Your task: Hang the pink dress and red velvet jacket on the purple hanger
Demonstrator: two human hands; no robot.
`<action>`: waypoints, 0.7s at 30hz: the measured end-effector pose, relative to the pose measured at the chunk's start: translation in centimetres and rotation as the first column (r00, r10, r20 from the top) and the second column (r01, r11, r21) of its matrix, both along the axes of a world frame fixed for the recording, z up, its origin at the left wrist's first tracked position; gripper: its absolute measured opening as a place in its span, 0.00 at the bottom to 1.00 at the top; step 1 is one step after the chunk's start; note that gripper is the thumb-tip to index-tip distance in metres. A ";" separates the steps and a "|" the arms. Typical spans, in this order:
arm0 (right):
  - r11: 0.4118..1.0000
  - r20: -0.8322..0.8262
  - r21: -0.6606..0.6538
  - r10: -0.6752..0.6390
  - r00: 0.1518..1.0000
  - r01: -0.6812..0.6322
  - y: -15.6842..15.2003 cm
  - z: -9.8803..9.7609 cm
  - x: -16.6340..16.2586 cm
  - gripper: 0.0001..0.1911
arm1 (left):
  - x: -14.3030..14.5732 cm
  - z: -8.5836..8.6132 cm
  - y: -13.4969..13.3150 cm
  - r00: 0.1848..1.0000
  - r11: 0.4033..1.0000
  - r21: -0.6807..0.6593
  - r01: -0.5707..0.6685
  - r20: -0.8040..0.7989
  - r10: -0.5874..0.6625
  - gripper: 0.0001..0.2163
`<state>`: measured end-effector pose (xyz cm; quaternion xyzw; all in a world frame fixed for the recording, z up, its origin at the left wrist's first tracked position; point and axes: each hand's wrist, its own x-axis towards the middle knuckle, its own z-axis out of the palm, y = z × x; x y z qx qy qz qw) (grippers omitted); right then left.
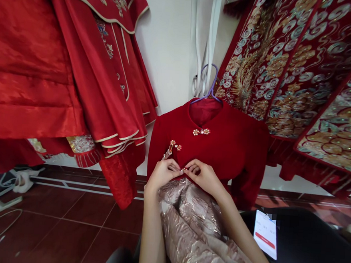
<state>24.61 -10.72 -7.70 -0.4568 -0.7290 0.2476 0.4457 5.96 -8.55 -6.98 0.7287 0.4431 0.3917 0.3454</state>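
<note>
A dark red jacket (219, 146) hangs in front of me on a purple hanger (212, 90). A pair of flower-shaped jewelled clasps (201, 132) closes it at the neck, and a beaded ornament (171, 147) sits on the chest to the left. At the jacket's lower front, my left hand (167, 171) and my right hand (201, 173) pinch a small jewelled button clasp (184, 170) between their fingertips. Fingers partly cover the clasp, so I cannot tell whether it is fastened. Shiny beige-pink patterned fabric (188, 212) lies below, between my forearms.
Red garments (101, 74) hang at left, and heavily embroidered ones (287, 75) at right. A lit phone (265, 234) lies on a black surface (306, 245) at lower right. White shoes (23, 183), a power strip (6, 206) and loose cables are on the tiled floor (75, 224).
</note>
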 end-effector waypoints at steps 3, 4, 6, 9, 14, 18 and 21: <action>0.999 -0.006 0.038 -0.002 1.000 0.002 0.0 0.0 -0.2 0.04 | 0.0 -0.1 0.1 1.000 1.000 0.015 0.016 0.014 -0.016 0.12; 0.999 -0.007 0.043 -0.004 1.000 0.005 0.0 0.0 -0.2 0.04 | 0.1 -0.2 0.1 1.000 0.999 0.024 0.023 0.019 -0.023 0.12; 0.999 -0.013 0.040 -0.010 1.000 0.010 0.0 0.0 -0.3 0.04 | 0.1 -0.2 0.1 0.999 0.999 0.035 0.040 0.035 -0.041 0.12; 1.000 -0.032 0.005 -0.007 0.999 0.007 0.0 0.1 -0.1 0.05 | 0.0 0.0 0.0 0.996 0.998 0.017 0.057 0.070 -0.058 0.13; 0.969 -0.146 -0.174 0.151 0.978 -0.176 -0.8 1.7 1.2 0.08 | 0.3 0.9 0.1 0.926 0.998 -0.039 -0.056 0.373 0.067 0.18; 0.879 -0.279 -0.325 0.264 0.923 -0.350 -1.9 3.4 2.6 0.12 | 2.1 1.1 0.9 0.700 0.980 -0.198 0.003 0.700 0.139 0.15; 0.867 -0.328 -0.332 0.262 0.907 -0.370 -2.3 4.0 3.2 0.13 | 3.9 1.0 1.6 0.498 0.957 -0.289 0.029 0.834 0.237 0.10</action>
